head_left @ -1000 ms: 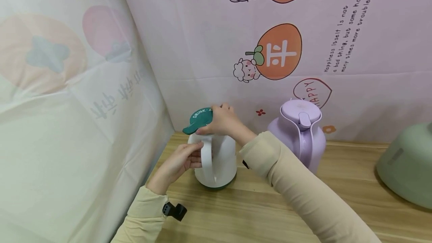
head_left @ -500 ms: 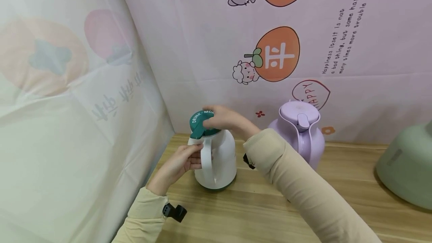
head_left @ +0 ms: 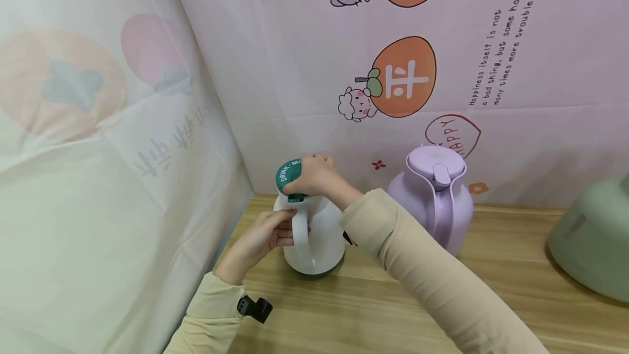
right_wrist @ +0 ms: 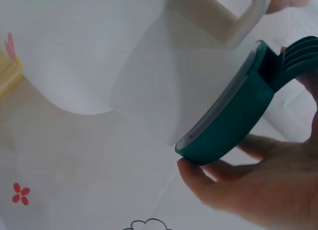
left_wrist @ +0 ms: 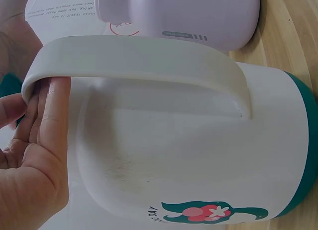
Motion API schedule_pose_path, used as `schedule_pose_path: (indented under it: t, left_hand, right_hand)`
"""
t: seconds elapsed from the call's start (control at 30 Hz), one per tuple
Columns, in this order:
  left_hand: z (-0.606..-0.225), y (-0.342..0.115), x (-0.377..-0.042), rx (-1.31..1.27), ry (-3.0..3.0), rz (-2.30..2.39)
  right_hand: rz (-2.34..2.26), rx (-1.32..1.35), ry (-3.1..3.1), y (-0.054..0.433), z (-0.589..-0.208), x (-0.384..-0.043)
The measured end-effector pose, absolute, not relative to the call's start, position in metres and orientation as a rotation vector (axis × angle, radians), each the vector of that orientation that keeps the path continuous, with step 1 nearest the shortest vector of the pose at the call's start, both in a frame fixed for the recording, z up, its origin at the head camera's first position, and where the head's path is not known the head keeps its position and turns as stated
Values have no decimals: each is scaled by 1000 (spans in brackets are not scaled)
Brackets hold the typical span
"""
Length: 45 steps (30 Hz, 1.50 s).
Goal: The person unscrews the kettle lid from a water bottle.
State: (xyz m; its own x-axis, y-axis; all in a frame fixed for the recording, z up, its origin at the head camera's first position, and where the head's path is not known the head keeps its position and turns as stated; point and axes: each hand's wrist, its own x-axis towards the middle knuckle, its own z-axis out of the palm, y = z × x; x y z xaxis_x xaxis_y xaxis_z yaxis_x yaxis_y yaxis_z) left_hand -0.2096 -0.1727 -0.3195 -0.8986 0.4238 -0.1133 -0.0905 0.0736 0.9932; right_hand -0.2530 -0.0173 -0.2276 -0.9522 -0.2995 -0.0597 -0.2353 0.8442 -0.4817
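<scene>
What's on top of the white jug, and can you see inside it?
The white jug has a green lid over its mouth, held by the right hand, which covers part of the lid. The jug's inside is hidden.

Head cam looks fwd/down from above; L/R wrist cams (both v. close) share the white jug [left_wrist: 194, 130].

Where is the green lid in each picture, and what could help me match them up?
Head: the green lid is just left of centre, partly covered by the right hand.
Left wrist: only a small piece of the lid shows, at the left edge.
Right wrist: the lid is right of centre.
Shared landmark: the white jug's handle, visible in all three.
</scene>
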Motion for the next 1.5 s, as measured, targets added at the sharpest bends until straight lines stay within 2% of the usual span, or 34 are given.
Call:
schedule_pose_path:
  t: [0.17,0.73,1.5]
  left_hand:
    - [-318,-172,-209,332,1995,1883]
    - [-320,-173,-209,337,1988,1888]
    - [-319,-173,-210,314,1989,1885]
  right_hand:
    - [-783,-477,2795,-15,-226,-258]
    - [-822,-293,2917,-26,-238,-248]
    - [-948,-496,2780,-12,-238,-266]
